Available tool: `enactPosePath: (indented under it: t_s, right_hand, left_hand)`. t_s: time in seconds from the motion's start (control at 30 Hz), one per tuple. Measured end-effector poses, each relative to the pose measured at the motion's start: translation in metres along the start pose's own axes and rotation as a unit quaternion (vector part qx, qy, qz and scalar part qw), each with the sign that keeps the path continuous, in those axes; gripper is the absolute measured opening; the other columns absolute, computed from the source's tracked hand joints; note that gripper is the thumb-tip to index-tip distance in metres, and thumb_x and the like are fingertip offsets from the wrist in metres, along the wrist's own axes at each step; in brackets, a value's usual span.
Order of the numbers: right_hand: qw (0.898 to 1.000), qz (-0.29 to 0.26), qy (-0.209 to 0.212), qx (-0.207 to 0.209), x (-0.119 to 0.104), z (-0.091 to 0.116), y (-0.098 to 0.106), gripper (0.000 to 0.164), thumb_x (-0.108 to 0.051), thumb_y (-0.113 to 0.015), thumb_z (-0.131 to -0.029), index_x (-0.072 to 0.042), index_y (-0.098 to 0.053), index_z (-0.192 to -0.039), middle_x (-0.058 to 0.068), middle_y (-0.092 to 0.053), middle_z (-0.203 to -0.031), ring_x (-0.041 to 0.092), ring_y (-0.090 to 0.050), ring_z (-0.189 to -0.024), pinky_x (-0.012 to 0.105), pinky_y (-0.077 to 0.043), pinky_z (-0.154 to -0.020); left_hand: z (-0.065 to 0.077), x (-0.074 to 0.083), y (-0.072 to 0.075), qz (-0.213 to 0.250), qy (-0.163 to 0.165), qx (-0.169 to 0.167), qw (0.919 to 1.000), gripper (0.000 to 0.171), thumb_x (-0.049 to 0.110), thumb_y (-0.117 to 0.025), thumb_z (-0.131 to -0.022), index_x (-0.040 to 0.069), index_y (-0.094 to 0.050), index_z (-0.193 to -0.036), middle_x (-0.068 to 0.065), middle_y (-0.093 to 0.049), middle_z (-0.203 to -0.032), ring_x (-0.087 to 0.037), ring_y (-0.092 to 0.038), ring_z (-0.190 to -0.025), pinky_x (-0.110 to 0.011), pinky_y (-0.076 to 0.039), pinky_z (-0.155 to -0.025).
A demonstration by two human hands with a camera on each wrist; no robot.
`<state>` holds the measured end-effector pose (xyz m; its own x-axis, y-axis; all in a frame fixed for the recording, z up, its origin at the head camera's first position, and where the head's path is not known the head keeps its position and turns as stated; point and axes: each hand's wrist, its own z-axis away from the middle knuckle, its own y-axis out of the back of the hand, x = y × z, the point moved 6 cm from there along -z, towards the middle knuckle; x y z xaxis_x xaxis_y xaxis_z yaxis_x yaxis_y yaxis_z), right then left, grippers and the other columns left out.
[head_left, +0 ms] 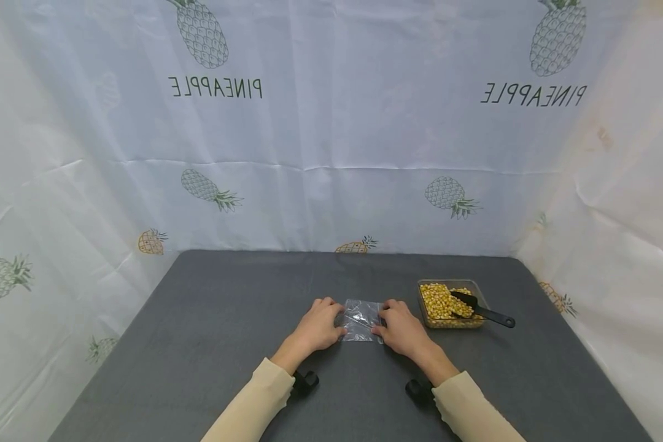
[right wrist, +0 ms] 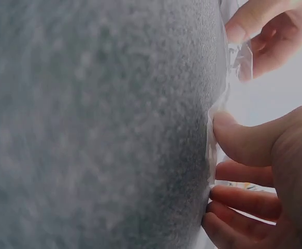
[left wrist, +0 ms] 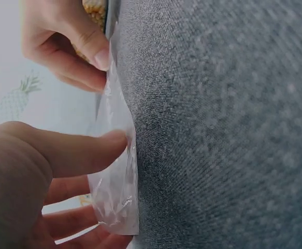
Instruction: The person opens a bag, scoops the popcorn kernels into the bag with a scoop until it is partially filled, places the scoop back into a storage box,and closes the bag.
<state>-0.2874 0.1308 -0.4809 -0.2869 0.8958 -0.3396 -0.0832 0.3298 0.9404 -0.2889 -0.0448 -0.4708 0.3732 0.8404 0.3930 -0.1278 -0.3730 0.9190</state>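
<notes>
A small clear plastic bag (head_left: 359, 320) lies on the dark grey tabletop between the two hands. My left hand (head_left: 318, 324) touches its left side, thumb toward the near part and fingers spread along the edge. Opposite it, my right hand (head_left: 402, 327) rests on the right side in much the same pose. From the left wrist view, the left thumb (left wrist: 106, 150) lies over the wrinkled film. The right fingertips (right wrist: 213, 205) reach the tabletop beside the bag in the right wrist view. Parts of the bag's edges are hidden by the fingers.
Right of the right hand stands a clear rectangular container (head_left: 432, 322) of yellow corn kernels (head_left: 442, 301). A black scoop (head_left: 488, 313) leans in it, its handle over the right rim. Pineapple-print curtains (head_left: 331, 135) hang behind the table (head_left: 226, 331) and at both sides.
</notes>
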Motion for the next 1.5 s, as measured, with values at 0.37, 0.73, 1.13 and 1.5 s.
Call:
enactPosePath:
  t_s: [0.37, 0.73, 1.13, 1.5]
  right_hand:
    - [0.999, -0.025, 0.037, 0.021, -0.011, 0.000, 0.004, 0.009, -0.012, -0.079, -0.090, -0.005, -0.080, -0.096, 0.005, -0.060, -0.098, 0.023, -0.055, -0.091, 0.042, -0.051, -0.079]
    - [0.997, -0.033, 0.061, 0.045, -0.018, -0.001, 0.004, 0.005, -0.004, -0.076, -0.090, -0.006, -0.079, -0.087, 0.000, -0.056, -0.082, 0.018, -0.055, -0.078, 0.039, -0.052, -0.073]
    - [0.994, -0.090, 0.023, 0.054, -0.012, 0.001, 0.015, 0.004, -0.010, -0.079, -0.089, -0.008, -0.077, -0.092, -0.002, -0.059, -0.085, 0.011, -0.057, -0.075, 0.034, -0.053, -0.068]
    - [0.985, -0.143, -0.014, 0.099, 0.002, 0.005, 0.028, 0.012, -0.011, -0.077, -0.092, -0.004, -0.075, -0.101, 0.003, -0.066, -0.090, 0.016, -0.063, -0.081, 0.039, -0.055, -0.072]
  left_hand:
    - [0.000, 0.002, 0.002, 0.012, -0.019, 0.025, 0.9994, 0.026, 0.014, -0.073, -0.094, 0.007, -0.073, -0.119, -0.007, -0.064, -0.108, -0.026, -0.058, -0.105, -0.043, -0.050, -0.092]
    - [0.001, 0.003, 0.006, 0.028, -0.055, 0.059, 0.9963, 0.014, 0.009, -0.071, -0.095, 0.004, -0.078, -0.107, -0.005, -0.068, -0.096, -0.023, -0.064, -0.092, -0.038, -0.054, -0.083]
    - [0.002, -0.002, 0.013, 0.113, -0.067, 0.108, 0.9855, 0.011, 0.007, -0.068, -0.098, 0.004, -0.078, -0.100, -0.003, -0.068, -0.090, -0.016, -0.063, -0.080, -0.032, -0.053, -0.071]
    - [0.007, -0.009, 0.019, 0.192, -0.067, 0.126, 0.9708, 0.015, 0.009, -0.066, -0.100, 0.004, -0.076, -0.108, 0.000, -0.066, -0.091, -0.010, -0.060, -0.077, -0.029, -0.053, -0.069]
